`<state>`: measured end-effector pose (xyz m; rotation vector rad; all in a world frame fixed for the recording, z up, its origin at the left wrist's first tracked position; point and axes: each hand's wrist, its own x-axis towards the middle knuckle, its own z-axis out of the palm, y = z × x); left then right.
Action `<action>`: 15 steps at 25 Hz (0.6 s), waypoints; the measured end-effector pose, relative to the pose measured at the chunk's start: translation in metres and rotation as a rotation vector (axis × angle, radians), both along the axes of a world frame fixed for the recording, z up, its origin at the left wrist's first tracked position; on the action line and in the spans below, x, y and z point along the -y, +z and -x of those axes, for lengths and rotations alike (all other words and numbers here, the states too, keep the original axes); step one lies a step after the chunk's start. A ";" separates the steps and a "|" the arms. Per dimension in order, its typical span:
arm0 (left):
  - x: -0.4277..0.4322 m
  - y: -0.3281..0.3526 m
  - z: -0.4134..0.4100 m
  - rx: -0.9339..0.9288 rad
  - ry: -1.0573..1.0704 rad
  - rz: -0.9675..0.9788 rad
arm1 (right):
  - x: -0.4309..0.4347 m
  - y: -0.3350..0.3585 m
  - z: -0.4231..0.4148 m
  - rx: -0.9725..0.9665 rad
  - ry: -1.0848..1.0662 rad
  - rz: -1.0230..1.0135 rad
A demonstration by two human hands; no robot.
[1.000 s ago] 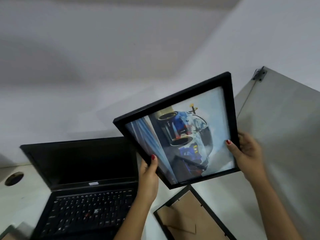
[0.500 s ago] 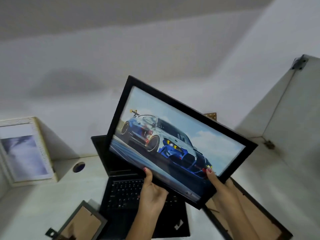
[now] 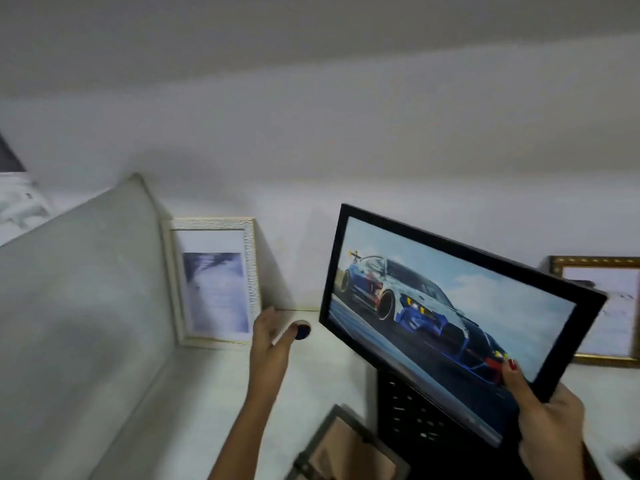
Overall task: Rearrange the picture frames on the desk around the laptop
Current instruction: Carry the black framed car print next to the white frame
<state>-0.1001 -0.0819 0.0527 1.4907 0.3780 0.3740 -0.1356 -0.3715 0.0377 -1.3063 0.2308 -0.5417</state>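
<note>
While the right hand (image 3: 550,420) pinches the black car-print frame (image 3: 460,320) tilted above the laptop (image 3: 412,410), freeing the other; left hand (image 3: 270,344), fingers spread and empty, reaches toward the white frame (image 3: 211,282) at the worktop's (image 3: 214,382) rear-left corner, presumably to reposition it.

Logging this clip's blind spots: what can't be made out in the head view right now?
- Laptop: mostly hidden behind the black car frame.
- Gold frame: cut by the right edge; picture too pale to read.
- Face-down frame: cut by the bottom edge.
- Left hand: motion-blurred.
</note>
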 end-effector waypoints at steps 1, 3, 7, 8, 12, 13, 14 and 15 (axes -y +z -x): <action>-0.030 0.005 -0.005 0.009 -0.004 -0.058 | -0.021 -0.003 -0.008 -0.028 0.019 0.034; -0.066 0.015 -0.016 0.042 -0.020 -0.101 | -0.052 -0.009 -0.020 -0.093 0.027 0.116; -0.105 0.014 -0.053 0.005 0.018 -0.169 | -0.101 -0.026 -0.042 -0.212 -0.024 0.249; -0.111 0.010 -0.064 -0.028 0.013 -0.227 | -0.110 -0.026 -0.048 -0.234 -0.042 0.268; -0.138 0.001 -0.121 -0.005 0.018 -0.453 | -0.137 -0.030 -0.069 -0.312 -0.044 0.348; -0.145 0.006 -0.139 0.037 0.060 -0.504 | -0.144 -0.030 -0.073 -0.308 -0.024 0.342; -0.151 0.013 -0.160 0.077 0.111 -0.571 | -0.151 -0.030 -0.080 -0.297 -0.018 0.353; -0.155 0.020 -0.181 0.095 0.156 -0.651 | -0.158 -0.032 -0.086 -0.286 -0.019 0.353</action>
